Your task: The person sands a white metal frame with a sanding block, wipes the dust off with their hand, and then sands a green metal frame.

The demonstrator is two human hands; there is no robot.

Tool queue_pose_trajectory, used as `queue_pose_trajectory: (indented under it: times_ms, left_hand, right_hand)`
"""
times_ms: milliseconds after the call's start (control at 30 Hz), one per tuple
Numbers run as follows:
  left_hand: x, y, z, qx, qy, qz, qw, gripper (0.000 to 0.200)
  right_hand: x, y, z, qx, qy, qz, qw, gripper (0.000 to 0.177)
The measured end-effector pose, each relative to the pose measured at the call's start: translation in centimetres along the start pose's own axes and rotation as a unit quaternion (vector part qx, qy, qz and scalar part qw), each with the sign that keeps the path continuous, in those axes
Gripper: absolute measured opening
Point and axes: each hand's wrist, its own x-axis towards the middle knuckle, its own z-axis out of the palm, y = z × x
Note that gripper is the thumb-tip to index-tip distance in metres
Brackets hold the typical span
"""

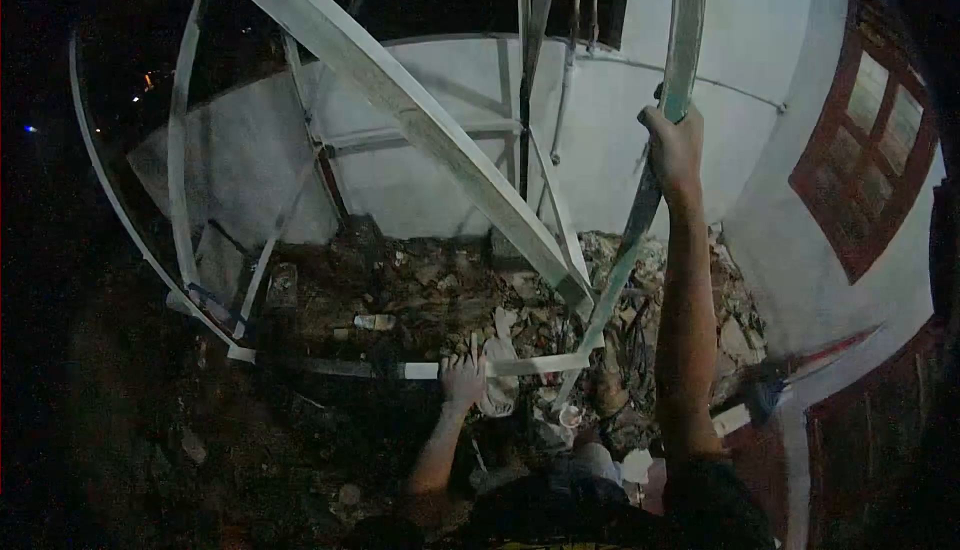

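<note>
Nearest you, your left hand (462,380) is closed over the horizontal bar (540,363) at the low edge of the white frame. Your right hand (672,145) is clamped higher up on the upright bar (688,10). One diagonal bar (400,95) crosses between your two hands, leaving a narrow gap to its right and wider open room to its left. Below lies rubble (430,290) with one bottle (375,322). Beyond stand a white wall (600,150) and one red window (868,130).
</note>
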Motion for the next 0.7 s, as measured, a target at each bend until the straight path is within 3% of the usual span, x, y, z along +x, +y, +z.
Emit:
queue_pose_trajectory:
  times_ms: [67, 100, 167, 200, 233, 267, 300, 367, 533, 567, 667, 700]
  left_hand:
    - [-0.1, 0.3, -0.4, -0.017, -0.02, -0.012, 1.0, 0.066]
    - [0.9, -0.8, 2.3, -0.016, 0.048, 0.002, 0.999, 0.062]
    - [1.5, -1.5, 3.9, -0.017, 0.05, 0.01, 0.999, 0.062]
    - [1.8, -1.7, 4.4, -0.021, 0.048, 0.02, 0.998, 0.063]
    - [2.4, -2.0, 4.6, -0.031, -0.015, 0.023, 0.999, 0.064]
    - [1.4, -0.8, 2.1, -0.032, -0.012, 0.022, 0.999, 0.064]
    - [-0.8, 1.6, -3.2, -0.07, -0.071, -0.014, 0.995, 0.063]
    - [-2.1, 3.2, -5.9, -0.109, -0.131, -0.052, 0.984, 0.063]
    - [4.0, -4.8, 10.4, 0.043, 0.075, 0.071, 0.994, 0.051]
    - [-0.4, 0.7, -1.0, 0.015, -0.008, 0.008, 1.0, 0.048]
    - [0.3, -0.7, 1.7, 0.014, 0.073, 0.041, 0.996, 0.049]
    - [0.8, -1.9, 3.7, 0.093, 0.119, 0.11, 0.982, 0.051]
  right_hand:
    - [0.1, 0.0, -0.2, 0.0, -0.012, 0.0, 1.0, 0.021]
    - [0.0, -0.2, -0.1, -0.023, -0.003, 0.0, 1.0, 0.021]
    - [-0.3, -0.2, 0.0, -0.03, 0.007, 0.004, 1.0, 0.022]
    - [-0.3, -0.1, -0.1, -0.028, 0.006, 0.003, 1.0, 0.022]
    - [-0.2, 0.0, -0.1, -0.028, 0.004, -0.002, 1.0, 0.022]
    - [0.0, 0.0, -0.1, -0.028, 0.001, -0.008, 1.0, 0.023]
    - [0.1, 0.1, -0.1, -0.026, -0.001, -0.012, 1.0, 0.023]
    - [0.0, 0.5, -0.2, -0.004, -0.005, -0.008, 1.0, 0.022]
    - [-0.4, -0.6, -0.2, -0.033, -0.004, 0.008, 0.999, 0.02]
    - [-0.4, -0.6, -0.2, -0.034, -0.005, 0.008, 0.999, 0.02]
    - [-0.5, -0.5, -0.1, -0.012, 0.004, 0.004, 1.0, 0.021]
    - [-0.3, -0.4, -0.2, -0.054, 0.004, 0.008, 0.999, 0.025]
